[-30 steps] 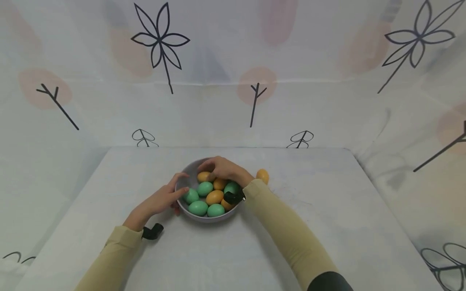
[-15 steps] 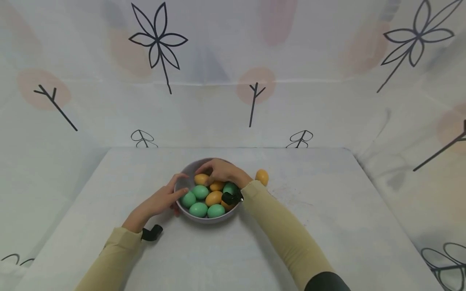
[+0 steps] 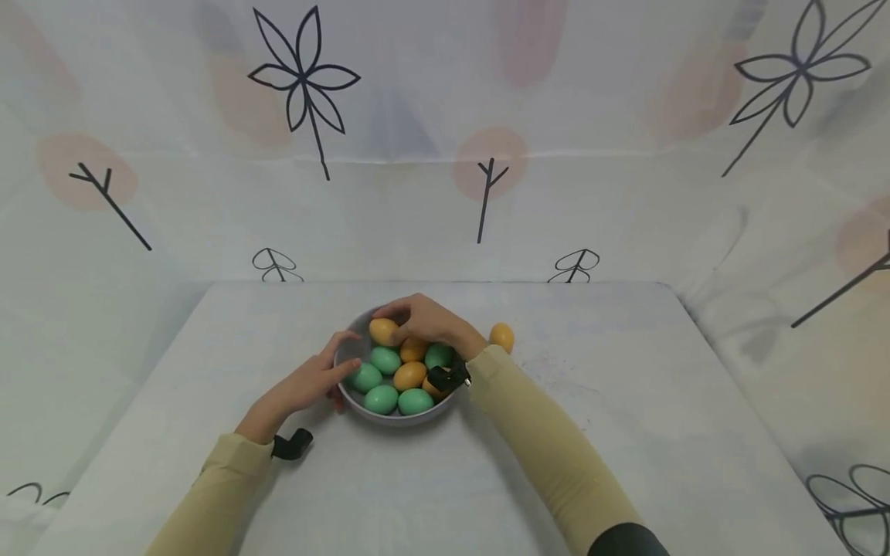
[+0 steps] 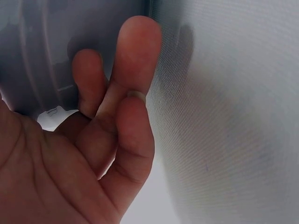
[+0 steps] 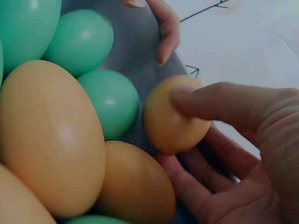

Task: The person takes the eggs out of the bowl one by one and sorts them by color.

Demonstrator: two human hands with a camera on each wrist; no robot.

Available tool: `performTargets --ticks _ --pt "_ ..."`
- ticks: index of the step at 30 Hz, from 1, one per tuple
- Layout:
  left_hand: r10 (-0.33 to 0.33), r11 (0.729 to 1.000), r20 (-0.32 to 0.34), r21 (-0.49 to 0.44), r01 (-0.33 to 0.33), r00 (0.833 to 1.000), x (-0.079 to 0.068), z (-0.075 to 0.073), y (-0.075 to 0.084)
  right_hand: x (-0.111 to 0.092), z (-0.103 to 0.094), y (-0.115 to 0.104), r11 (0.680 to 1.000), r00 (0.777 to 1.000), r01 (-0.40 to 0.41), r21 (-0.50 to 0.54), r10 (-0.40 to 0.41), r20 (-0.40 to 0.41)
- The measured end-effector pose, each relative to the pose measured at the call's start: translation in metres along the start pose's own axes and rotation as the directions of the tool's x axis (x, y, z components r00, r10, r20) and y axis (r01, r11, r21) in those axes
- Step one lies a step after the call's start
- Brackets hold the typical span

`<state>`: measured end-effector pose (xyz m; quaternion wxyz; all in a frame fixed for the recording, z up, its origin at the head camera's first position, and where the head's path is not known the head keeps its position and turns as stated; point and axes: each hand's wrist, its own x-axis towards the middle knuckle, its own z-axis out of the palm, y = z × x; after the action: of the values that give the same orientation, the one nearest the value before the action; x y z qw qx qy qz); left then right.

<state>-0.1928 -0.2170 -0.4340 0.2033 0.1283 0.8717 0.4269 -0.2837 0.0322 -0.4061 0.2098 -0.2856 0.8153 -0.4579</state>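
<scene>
A grey bowl (image 3: 398, 421) with green and orange eggs in it stands on the table. My right hand (image 3: 433, 318) reaches over its far side and pinches an orange egg (image 3: 382, 332) between thumb and fingers. In the right wrist view, the thumb presses on this orange egg (image 5: 161, 123), with a green egg (image 5: 112, 105) close by. My left hand (image 3: 313, 380) holds the bowl's left side, thumb over the rim. In the left wrist view, the fingers (image 4: 138, 51) lie under the bowl's outer wall (image 4: 56, 60).
Another orange egg (image 3: 502, 337) lies on the white table (image 3: 626, 432), right of the bowl and near the right wrist. Patterned cloth (image 3: 417, 216) hangs behind and at both sides. Wrist cameras (image 3: 448, 377) sit under both wrists, one over the bowl.
My right hand has drawn the pinched orange egg slightly left and then up. Green eggs in the bowl have shifted a little. The left hand stays at the rim.
</scene>
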Motion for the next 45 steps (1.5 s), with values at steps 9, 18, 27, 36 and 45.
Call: performTargets --ticks 9,18,27,36,45 --pt "0.002 1.000 -0.001 -0.015 -0.002 1.000 -0.001 0.001 -0.001 -0.011 -0.010 -0.005 0.991 0.998 0.058 0.121 -0.058 -0.002" --pt "-0.003 1.000 0.008 -0.014 0.003 1.000 -0.001 0.001 -0.001 -0.029 -0.020 -0.010 0.967 0.990 0.137 0.215 -0.139 -0.004" --pt "-0.005 1.000 -0.008 -0.009 0.005 1.000 0.001 0.003 0.002 -0.050 -0.032 -0.012 0.960 0.994 0.112 0.255 -0.109 -0.025" --pt "0.000 1.000 -0.011 -0.003 0.000 1.000 0.000 0.003 0.002 -0.075 -0.045 0.000 0.950 0.993 0.091 0.297 -0.064 -0.101" --pt "-0.002 1.000 -0.023 -0.004 0.002 1.000 0.001 0.002 -0.001 -0.100 -0.064 0.024 0.917 0.979 0.079 0.392 0.003 -0.204"
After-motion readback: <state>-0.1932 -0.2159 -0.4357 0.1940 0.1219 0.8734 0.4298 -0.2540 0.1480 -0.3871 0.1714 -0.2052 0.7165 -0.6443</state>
